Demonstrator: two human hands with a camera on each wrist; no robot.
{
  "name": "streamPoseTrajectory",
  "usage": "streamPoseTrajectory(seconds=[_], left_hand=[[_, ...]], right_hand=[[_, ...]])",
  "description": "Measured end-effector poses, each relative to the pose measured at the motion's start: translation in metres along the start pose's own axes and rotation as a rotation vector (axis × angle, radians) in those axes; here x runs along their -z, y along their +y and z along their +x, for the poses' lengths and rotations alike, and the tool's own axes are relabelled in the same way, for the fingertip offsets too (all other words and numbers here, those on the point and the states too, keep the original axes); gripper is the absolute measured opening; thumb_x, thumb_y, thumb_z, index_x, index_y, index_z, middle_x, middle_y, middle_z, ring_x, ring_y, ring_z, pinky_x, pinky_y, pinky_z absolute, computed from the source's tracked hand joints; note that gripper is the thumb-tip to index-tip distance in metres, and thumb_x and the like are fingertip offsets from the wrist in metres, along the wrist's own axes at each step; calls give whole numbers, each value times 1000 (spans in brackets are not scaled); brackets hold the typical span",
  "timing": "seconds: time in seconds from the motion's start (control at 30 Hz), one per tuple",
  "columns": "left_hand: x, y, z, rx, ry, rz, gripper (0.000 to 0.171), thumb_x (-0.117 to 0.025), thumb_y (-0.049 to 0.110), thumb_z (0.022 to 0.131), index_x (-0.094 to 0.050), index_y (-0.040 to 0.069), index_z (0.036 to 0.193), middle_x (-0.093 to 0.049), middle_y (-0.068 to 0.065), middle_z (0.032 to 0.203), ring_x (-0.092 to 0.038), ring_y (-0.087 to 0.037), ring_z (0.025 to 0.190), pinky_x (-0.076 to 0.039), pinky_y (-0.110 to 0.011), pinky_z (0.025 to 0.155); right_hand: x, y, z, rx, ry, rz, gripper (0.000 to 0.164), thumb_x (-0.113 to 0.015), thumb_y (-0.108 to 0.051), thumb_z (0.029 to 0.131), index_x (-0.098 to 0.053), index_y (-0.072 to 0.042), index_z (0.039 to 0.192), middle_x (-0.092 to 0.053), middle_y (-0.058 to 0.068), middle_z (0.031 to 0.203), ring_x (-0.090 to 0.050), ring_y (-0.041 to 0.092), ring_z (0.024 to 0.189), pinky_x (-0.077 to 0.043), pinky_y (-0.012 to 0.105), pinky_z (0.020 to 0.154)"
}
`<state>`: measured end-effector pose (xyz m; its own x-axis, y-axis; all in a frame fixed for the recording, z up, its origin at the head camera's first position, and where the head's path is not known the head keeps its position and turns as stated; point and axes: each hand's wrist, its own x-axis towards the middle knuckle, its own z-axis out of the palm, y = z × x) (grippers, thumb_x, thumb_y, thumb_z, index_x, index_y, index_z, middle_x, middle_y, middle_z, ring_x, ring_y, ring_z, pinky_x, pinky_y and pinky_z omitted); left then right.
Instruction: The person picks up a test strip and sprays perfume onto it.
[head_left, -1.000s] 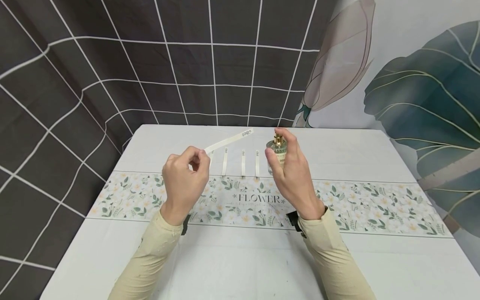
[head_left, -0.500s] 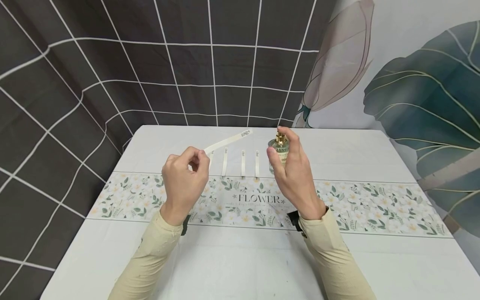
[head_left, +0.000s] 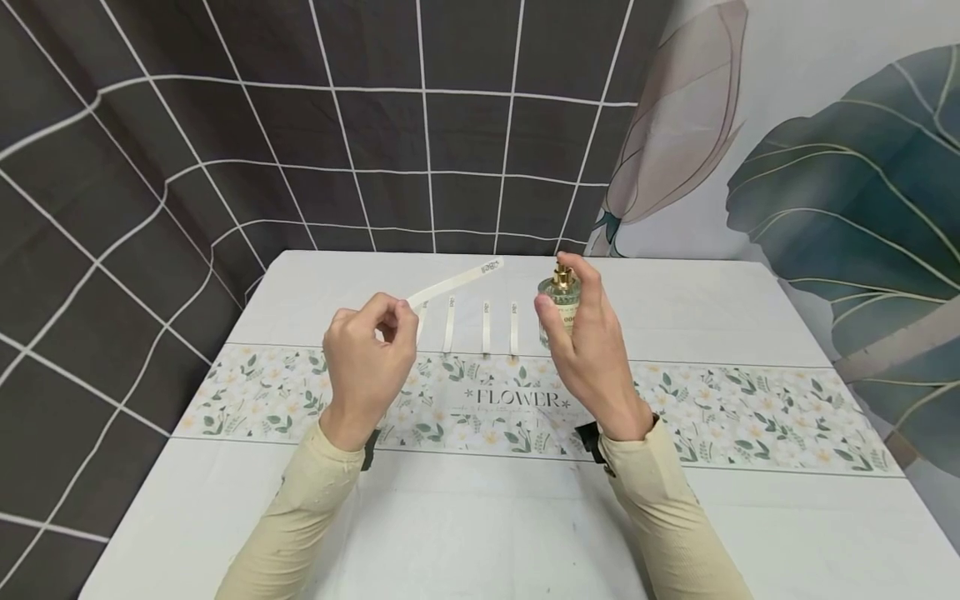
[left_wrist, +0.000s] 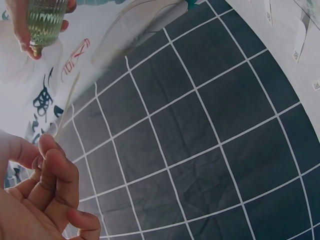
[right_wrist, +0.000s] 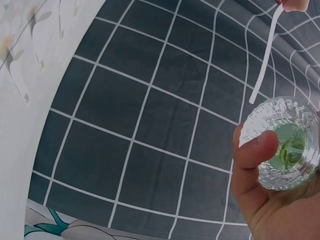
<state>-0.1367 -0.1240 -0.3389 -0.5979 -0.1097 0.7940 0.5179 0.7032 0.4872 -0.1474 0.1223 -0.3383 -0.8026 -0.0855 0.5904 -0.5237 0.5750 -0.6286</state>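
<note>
Between thumb and forefinger, my left hand pinches the near end of a white paper scent strip. Its printed far end points up and right toward a ribbed glass perfume bottle. My right hand grips that bottle, with the forefinger on its gold spray nozzle. A gap separates nozzle and strip. The right wrist view looks onto the underside of the bottle, pale green liquid inside, and the strip beyond it. In the left wrist view the bottle appears at the top left.
Several more scent strips lie in a row on the white table, the leftmost partly behind the left hand. A floral printed band crosses the table. Behind stands a dark curtain with white grid lines.
The perfume bottle and right hand have shifted slightly to the right, away from the strip. The left hand has barely moved, its strip's tip drifting a little left.
</note>
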Motion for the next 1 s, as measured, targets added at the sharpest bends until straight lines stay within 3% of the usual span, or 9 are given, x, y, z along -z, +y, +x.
streamPoseTrajectory(seconds=[1.0], left_hand=[[0, 0, 0, -3, 6, -11, 25, -57, 3, 89, -63, 3, 65, -62, -8, 53, -55, -22, 48, -40, -40, 59]], right_hand=[[0, 1, 0, 3, 7, -35, 51, -57, -25, 105, -37, -12, 150, -47, 16, 153, -54, 38, 130, -44, 57, 102]])
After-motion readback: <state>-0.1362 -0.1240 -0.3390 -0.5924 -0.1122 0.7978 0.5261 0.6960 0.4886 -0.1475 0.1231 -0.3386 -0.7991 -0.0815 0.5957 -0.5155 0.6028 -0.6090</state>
